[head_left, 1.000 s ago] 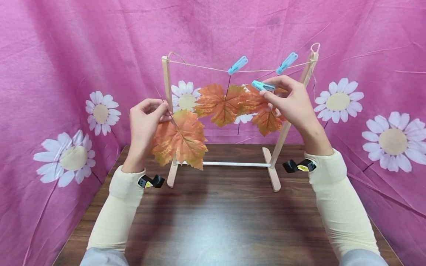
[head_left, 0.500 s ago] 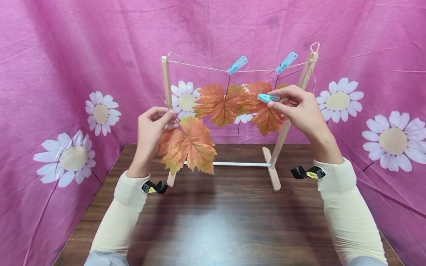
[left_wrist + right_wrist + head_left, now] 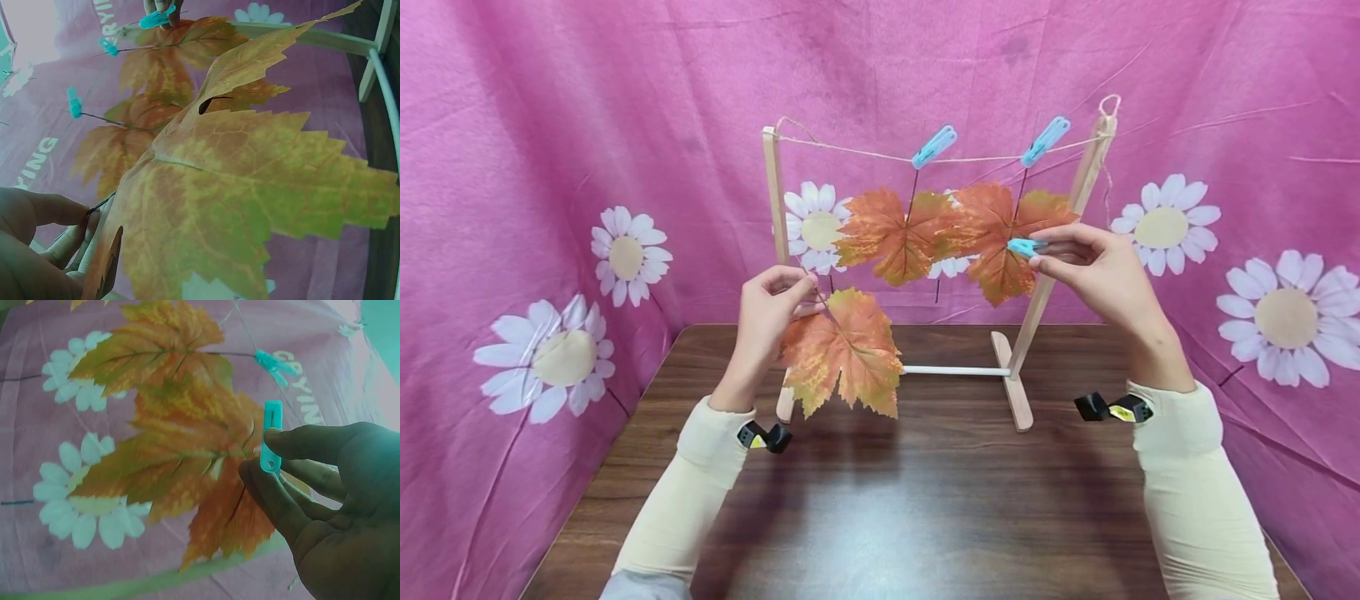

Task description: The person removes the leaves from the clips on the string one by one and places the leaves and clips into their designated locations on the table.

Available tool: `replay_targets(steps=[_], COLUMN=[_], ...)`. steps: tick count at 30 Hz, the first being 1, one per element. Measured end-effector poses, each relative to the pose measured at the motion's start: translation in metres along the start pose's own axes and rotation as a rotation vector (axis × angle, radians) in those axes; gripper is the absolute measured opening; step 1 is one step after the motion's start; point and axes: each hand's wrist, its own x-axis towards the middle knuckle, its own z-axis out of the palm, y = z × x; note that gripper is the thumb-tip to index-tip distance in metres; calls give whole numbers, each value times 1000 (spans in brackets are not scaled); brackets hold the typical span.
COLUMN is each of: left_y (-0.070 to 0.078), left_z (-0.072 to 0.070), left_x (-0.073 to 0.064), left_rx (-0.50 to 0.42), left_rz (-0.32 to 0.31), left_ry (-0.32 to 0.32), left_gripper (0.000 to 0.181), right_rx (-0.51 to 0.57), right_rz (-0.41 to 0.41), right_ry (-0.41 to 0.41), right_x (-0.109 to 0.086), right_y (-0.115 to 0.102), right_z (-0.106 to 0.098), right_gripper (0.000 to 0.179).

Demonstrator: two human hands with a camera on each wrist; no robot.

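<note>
My left hand (image 3: 775, 321) pinches the thin dark stem of an orange maple leaf (image 3: 846, 354), which hangs in front of the rack's left post. In the left wrist view that leaf (image 3: 250, 181) fills the middle, its edges turning yellow-green. Thumb and fingers of my right hand (image 3: 1108, 275) pinch a light blue clothespin (image 3: 1024, 247), in front of a leaf on the line. The right wrist view shows this clothespin (image 3: 272, 437) held upright between thumb and fingertips. Two more leaves, a left one (image 3: 898, 237) and a right one (image 3: 1000, 242), hang by their stems.
A twine line (image 3: 850, 152) runs between two wooden posts. Blue clothespins, one near the middle (image 3: 935, 147) and one farther right (image 3: 1046, 142), grip it. A white crossbar (image 3: 955, 371) joins the feet on the brown table (image 3: 880, 500). Pink flowered cloth (image 3: 880, 58) stands behind.
Both hands have moved down and to the right, the left carrying its leaf and the right its clothespin. The two leaves on the line have stayed in place.
</note>
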Motion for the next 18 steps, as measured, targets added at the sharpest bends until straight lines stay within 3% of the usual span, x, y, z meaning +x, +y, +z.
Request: replay_targets(steps=[8,12,16,18], left_y=[-17,-25,-32,-35], left_z=[3,3,3,2], left_x=[-4,-5,-5,-5], left_rx=[-26,-9,-12,-23], left_rz=[-75,-102,-129,-143], left_ry=[-15,-21,-16,-12], left_gripper=[1,14,4,8], right_rx=[-57,-113,-184,-208], right_rz=[19,47,66,77], right_ry=[21,31,41,41], right_x=[-12,-18,-24,-27], right_y=[22,32,40,44], right_z=[-17,-24,-30,-32], right_gripper=[32,33,35,36])
